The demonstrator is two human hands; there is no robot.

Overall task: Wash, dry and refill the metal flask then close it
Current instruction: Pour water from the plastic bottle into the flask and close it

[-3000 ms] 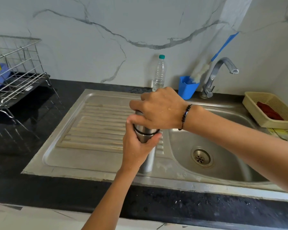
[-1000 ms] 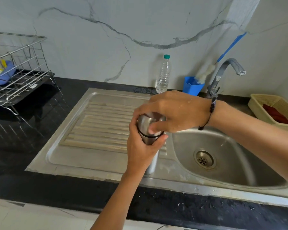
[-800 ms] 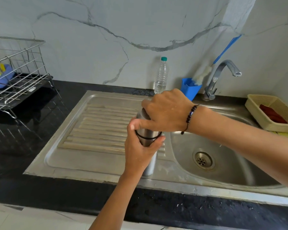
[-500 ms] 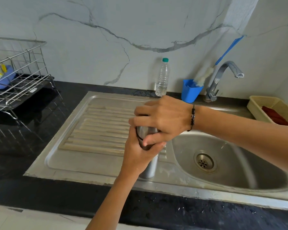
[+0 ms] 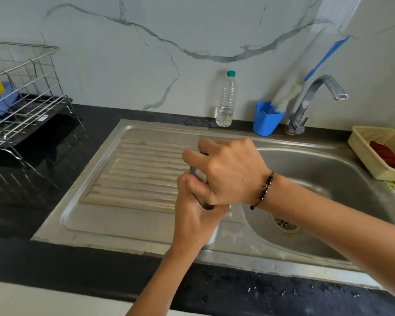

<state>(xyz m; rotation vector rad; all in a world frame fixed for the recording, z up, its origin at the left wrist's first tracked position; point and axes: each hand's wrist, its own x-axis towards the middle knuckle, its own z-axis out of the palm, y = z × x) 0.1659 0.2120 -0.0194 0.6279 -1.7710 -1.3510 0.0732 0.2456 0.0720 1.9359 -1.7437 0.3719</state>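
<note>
The metal flask [image 5: 197, 175] stands upright at the drainboard's right end, beside the sink basin, and is mostly hidden by both hands. My left hand [image 5: 195, 218] grips its body from the near side. My right hand [image 5: 228, 172], with a beaded bracelet on the wrist, curls over the flask's top and covers the cap. Only a sliver of steel shows between the hands, plus the flask's base under my left hand.
The steel sink [image 5: 328, 179] lies to the right with its tap [image 5: 315, 99] behind. A clear water bottle [image 5: 226, 101] and a blue cup [image 5: 266, 120] holding a brush stand at the wall. There is a wire dish rack [image 5: 23, 103] at far left and a beige basket [image 5: 374, 151] at far right.
My right hand has kept shifting its grip round the flask's top, and now sits lower so it hides the cap. My left hand stays on the body.
</note>
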